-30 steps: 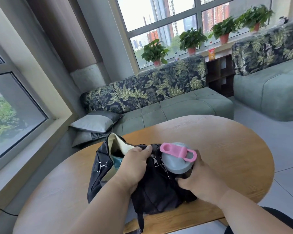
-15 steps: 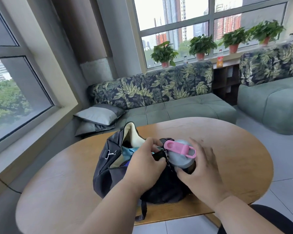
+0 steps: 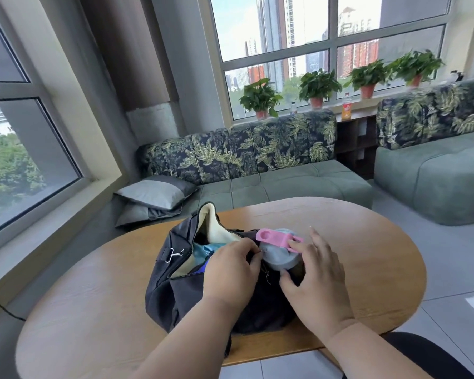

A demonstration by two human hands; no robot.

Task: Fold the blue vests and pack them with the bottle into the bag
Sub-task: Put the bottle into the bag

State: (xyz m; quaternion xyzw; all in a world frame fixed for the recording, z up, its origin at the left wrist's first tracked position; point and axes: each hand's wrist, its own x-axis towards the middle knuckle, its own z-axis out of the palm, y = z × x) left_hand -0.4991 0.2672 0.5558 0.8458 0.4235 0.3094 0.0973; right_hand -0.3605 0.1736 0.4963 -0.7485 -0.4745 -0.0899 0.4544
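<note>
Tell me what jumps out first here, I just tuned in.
The bottle with its pink handle pokes out of the black bag at mid-table, blue fabric showing inside. The left hand pinches the bag's opening; the right hand holds the bottle.

A: Bag (image 3: 175,291) colour?
B: Black, cream lining. Blue vests (image 3: 203,251) inside.
A: Bottle (image 3: 281,255)?
B: Grey lid, pink strap. Table (image 3: 93,296) tan wood. Sofa (image 3: 257,160) green w/ leaf-print back.
</note>
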